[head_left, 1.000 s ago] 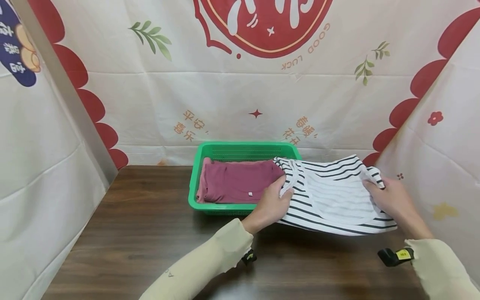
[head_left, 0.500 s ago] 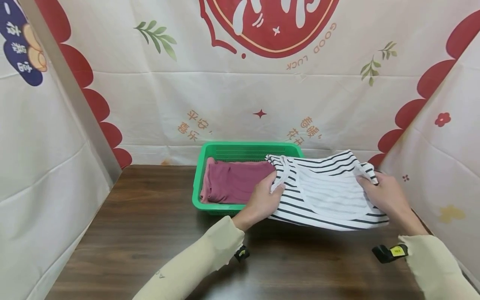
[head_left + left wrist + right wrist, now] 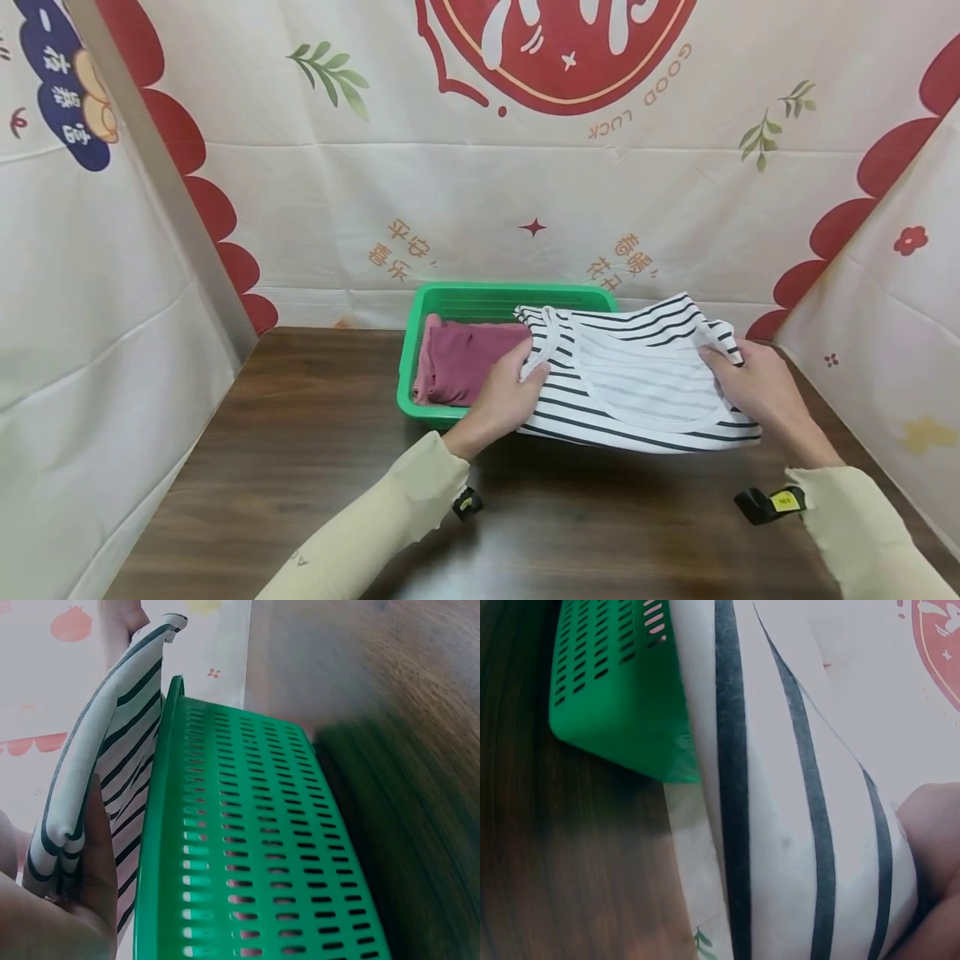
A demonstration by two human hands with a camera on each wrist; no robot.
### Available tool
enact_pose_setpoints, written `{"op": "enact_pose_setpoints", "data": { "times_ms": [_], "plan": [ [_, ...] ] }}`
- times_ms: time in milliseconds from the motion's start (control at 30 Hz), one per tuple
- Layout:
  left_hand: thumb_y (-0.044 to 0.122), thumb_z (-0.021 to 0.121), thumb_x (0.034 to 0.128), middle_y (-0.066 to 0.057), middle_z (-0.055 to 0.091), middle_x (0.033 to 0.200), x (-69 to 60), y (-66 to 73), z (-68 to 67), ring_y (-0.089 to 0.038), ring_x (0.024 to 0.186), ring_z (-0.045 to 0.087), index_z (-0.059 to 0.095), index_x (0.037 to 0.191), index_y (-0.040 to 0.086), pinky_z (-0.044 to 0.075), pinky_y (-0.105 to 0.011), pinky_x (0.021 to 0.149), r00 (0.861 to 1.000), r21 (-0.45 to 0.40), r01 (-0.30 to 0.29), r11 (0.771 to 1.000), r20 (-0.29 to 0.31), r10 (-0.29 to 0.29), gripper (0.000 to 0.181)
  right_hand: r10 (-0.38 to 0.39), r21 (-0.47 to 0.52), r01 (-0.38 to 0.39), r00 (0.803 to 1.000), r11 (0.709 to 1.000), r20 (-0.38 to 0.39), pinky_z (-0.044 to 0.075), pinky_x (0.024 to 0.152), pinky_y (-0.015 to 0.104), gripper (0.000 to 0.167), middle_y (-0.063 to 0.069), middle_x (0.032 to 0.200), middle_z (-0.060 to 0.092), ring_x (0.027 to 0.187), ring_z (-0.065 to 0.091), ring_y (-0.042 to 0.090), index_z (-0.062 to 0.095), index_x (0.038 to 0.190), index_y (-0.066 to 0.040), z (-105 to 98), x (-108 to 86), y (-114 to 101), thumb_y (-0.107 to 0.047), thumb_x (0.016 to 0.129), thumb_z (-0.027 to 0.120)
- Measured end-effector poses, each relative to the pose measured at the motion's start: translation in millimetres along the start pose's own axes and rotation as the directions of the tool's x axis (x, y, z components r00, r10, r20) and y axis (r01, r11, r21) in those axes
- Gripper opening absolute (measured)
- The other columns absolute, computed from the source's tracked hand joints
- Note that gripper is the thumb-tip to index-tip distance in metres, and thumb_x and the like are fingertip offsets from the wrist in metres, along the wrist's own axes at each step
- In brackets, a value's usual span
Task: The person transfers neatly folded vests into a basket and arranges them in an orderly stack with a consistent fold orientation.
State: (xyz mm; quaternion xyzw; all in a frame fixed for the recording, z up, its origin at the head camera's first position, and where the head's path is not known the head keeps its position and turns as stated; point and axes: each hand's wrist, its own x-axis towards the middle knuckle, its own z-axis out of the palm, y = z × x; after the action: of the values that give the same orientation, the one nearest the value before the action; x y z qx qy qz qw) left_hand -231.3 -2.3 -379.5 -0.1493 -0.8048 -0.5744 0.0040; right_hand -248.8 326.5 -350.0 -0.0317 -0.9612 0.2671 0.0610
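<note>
A folded white shirt with black stripes (image 3: pixel 637 375) is stretched between both hands, raised over the right part of the green basket (image 3: pixel 406 375). My left hand (image 3: pixel 501 398) grips its left edge, thumb on top, above the basket's front rim. At the shirt's right end, my right hand (image 3: pixel 757 385) pinches the other edge, beyond the basket's right side. Inside the basket lie folded maroon cloth (image 3: pixel 468 362) and a pinker cloth (image 3: pixel 425 375) at its left; the shirt covers their right part. In the left wrist view, the folded layers of the striped shirt (image 3: pixel 105 742) pass between thumb and fingers.
The basket stands on a dark wooden table (image 3: pixel 315 467) near its back edge. A white printed cloth (image 3: pixel 465 200) hangs behind, with further cloth walls at left and right. Each wrist carries a small black device, such as the right one (image 3: pixel 768 505).
Both hands have carried the striped shirt left, further over the basket, covering more of the maroon cloth. The head view has shifted slightly, so the background and basket appear further right.
</note>
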Motion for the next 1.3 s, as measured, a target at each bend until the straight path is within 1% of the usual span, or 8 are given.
{"op": "enact_pose_setpoints", "data": {
  "times_ms": [200,267,567,733,833,1000,1200,1300],
  "plan": [
    [0.025,0.048,0.1043,0.001,0.047,0.149,-2.5,-5.7,-7.0,-0.011,0.136,0.039,0.042,0.150,0.016,0.035,-0.042,0.113,1.000,0.003,0.020,1.000,-0.007,-0.020,0.047,-0.006,0.025,0.006,1.000,1.000,0.016,0.038,0.055,0.032,0.054,0.012,0.078,0.050,0.073,0.049,0.027,0.057,0.113,0.002,5,0.7,-8,-0.049,0.101,0.046],
    [0.025,0.048,0.1042,0.002,0.038,0.156,-3.6,-6.9,-9.5,-0.011,0.143,0.031,0.035,0.154,0.017,0.030,-0.042,0.117,0.999,0.002,0.035,0.999,-0.009,-0.035,0.052,-0.011,0.032,0.010,1.000,0.999,0.020,0.038,0.055,0.032,0.054,0.011,0.077,0.050,0.072,0.049,0.027,0.056,0.113,0.001,7,0.9,-10,-0.050,0.102,0.045],
    [0.025,0.048,0.1043,0.005,0.046,0.150,-5.1,-11.3,-19.1,-0.010,0.137,0.040,0.040,0.152,0.019,0.035,-0.041,0.113,0.999,0.004,0.034,0.999,-0.026,-0.034,0.049,-0.034,0.052,0.035,0.999,0.998,-0.011,0.039,0.054,0.032,0.051,0.010,0.075,0.053,0.071,0.051,0.027,0.059,0.115,0.001,16,4.9,-21,-0.047,0.101,0.048],
    [0.024,0.049,0.1040,0.007,0.054,0.142,-5.5,-13.0,-25.8,-0.010,0.129,0.049,0.046,0.147,0.022,0.040,-0.041,0.109,0.999,0.001,0.024,1.000,-0.044,-0.024,0.043,-0.045,0.072,0.048,0.998,0.996,-0.033,0.037,0.053,0.032,0.047,0.009,0.071,0.051,0.069,0.049,0.026,0.060,0.108,0.000,21,7.6,-28,-0.045,0.101,0.050],
    [0.026,0.048,0.1043,0.008,0.053,0.143,-5.8,-13.4,-30.7,-0.009,0.129,0.048,0.044,0.149,0.024,0.040,-0.041,0.109,0.998,-0.007,0.038,0.999,-0.040,-0.038,0.045,-0.054,0.082,0.057,0.998,0.995,-0.042,0.037,0.054,0.031,0.047,0.011,0.073,0.053,0.069,0.049,0.027,0.061,0.109,0.001,24,9.8,-33,-0.044,0.101,0.050],
    [0.027,0.048,0.1044,0.007,0.042,0.153,-5.3,-14.6,-39.5,-0.009,0.139,0.037,0.035,0.154,0.021,0.034,-0.042,0.114,0.997,-0.013,0.069,0.998,-0.041,-0.069,0.052,-0.070,0.095,0.073,0.997,0.993,-0.044,0.040,0.055,0.031,0.051,0.016,0.083,0.060,0.073,0.052,0.028,0.060,0.121,0.003,29,14.3,-41,-0.043,0.102,0.050],
    [0.025,0.049,0.1043,0.006,0.045,0.151,-4.3,-17.3,-48.6,-0.010,0.136,0.041,0.036,0.154,0.021,0.036,-0.042,0.113,0.995,-0.004,0.082,0.997,-0.057,-0.082,0.051,-0.112,0.120,0.118,0.992,0.986,-0.053,0.040,0.055,0.031,0.052,0.016,0.085,0.060,0.072,0.052,0.028,0.060,0.125,0.002,34,18.7,-50,-0.043,0.102,0.050],
    [0.025,0.049,0.1041,0.004,0.053,0.142,-3.3,-19.0,-53.7,-0.011,0.127,0.049,0.043,0.150,0.019,0.039,-0.041,0.109,0.995,0.028,0.067,0.997,-0.073,-0.065,0.047,-0.119,0.133,0.124,0.992,0.983,-0.047,0.040,0.054,0.031,0.052,0.015,0.083,0.059,0.071,0.052,0.027,0.061,0.122,0.001,36,20.7,-54,-0.045,0.102,0.049]
  ]
}}
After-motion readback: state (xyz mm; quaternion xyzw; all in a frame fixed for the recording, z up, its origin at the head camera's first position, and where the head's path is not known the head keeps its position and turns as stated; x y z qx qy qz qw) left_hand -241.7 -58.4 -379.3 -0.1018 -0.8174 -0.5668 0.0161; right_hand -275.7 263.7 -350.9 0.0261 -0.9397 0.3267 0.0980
